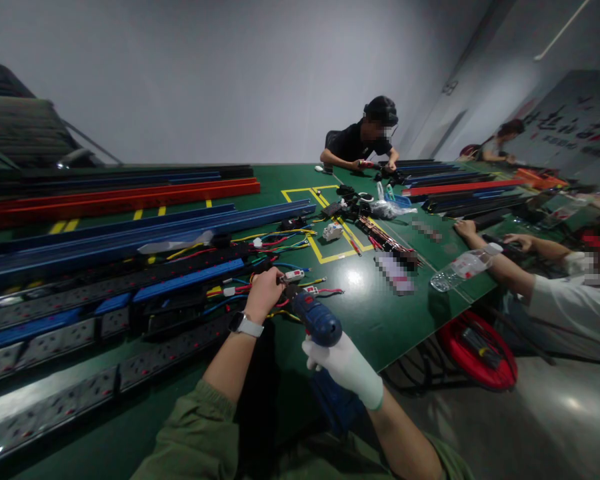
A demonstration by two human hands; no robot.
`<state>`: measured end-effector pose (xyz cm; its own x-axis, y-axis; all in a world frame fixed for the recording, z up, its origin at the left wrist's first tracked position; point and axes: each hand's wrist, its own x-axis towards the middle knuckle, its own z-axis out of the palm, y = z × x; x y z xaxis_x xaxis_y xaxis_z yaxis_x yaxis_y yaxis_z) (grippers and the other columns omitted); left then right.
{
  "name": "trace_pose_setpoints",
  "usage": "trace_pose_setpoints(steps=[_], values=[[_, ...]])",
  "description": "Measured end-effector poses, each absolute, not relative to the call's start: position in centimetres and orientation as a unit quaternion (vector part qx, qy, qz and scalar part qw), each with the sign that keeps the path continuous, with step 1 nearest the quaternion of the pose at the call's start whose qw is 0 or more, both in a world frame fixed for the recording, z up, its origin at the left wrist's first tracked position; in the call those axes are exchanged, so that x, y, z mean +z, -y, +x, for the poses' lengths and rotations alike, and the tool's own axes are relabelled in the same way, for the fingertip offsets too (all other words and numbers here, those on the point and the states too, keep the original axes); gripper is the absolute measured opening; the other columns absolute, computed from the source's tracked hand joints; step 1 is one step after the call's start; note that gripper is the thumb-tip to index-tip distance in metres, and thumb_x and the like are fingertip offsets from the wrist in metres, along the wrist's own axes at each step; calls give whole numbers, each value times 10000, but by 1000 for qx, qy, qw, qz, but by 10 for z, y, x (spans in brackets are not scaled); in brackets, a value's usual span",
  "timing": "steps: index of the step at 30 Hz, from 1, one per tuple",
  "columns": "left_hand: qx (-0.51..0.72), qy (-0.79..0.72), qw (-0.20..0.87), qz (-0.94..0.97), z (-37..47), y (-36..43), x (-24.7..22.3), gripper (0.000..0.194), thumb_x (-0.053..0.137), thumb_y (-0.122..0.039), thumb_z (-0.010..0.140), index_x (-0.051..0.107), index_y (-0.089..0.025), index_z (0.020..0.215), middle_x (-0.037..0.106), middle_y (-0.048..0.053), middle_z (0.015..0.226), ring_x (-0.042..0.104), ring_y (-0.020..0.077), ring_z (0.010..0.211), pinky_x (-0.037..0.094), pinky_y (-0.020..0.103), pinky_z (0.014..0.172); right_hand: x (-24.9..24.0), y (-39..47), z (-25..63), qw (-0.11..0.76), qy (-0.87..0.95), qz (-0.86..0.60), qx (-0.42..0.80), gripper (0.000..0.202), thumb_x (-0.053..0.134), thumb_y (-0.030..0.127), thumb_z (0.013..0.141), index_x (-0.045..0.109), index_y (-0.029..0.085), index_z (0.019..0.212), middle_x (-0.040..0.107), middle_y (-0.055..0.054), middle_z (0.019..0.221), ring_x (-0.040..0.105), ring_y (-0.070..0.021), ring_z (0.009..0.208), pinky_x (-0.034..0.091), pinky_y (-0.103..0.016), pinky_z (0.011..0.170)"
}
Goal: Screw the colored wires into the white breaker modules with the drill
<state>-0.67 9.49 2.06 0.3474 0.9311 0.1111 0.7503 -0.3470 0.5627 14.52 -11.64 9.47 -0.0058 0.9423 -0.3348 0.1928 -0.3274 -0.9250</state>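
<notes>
My right hand (347, 370), in a white glove, is closed around the grip of a blue cordless drill (317, 317). The drill's nose points away and to the left, close to the fingers of my left hand (265, 290). That hand is bare, with a watch (245, 325) on its wrist, and its fingers are curled together at the wired end of a power strip. What they pinch is hidden. Coloured wires with white connectors (294, 275) stick out just beyond the fingertips. Long black power strips (180, 352) with sockets lie left of my hands.
Blue rails (145, 233) and orange rails (130, 200) lie on the green table (340, 287). Loose parts and a plastic bottle (463, 270) are ahead and right. One co-worker (357, 143) works across the table; another person's arm (510, 270) reaches in from the right.
</notes>
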Motion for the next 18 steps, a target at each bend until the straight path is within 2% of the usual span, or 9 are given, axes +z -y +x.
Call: trace_pose_setpoints(steps=[4, 18], values=[[209, -532, 210, 793, -6, -94, 23, 152, 643, -211, 836, 671, -209, 986, 746, 69, 962, 673, 225, 990, 456, 330, 906, 96, 117, 145, 360, 465, -602, 540, 304, 658, 417, 888, 650, 141, 1016, 698, -37, 730, 642, -155, 655, 498, -253, 646], [217, -528, 207, 794, -7, -93, 24, 120, 638, -250, 850, 666, -217, 963, 751, 64, 950, 681, 233, 966, 456, 336, 896, 98, 117, 144, 349, 473, -616, 525, 295, 649, 439, 884, 664, 151, 945, 684, -28, 683, 628, -153, 632, 496, -256, 651]])
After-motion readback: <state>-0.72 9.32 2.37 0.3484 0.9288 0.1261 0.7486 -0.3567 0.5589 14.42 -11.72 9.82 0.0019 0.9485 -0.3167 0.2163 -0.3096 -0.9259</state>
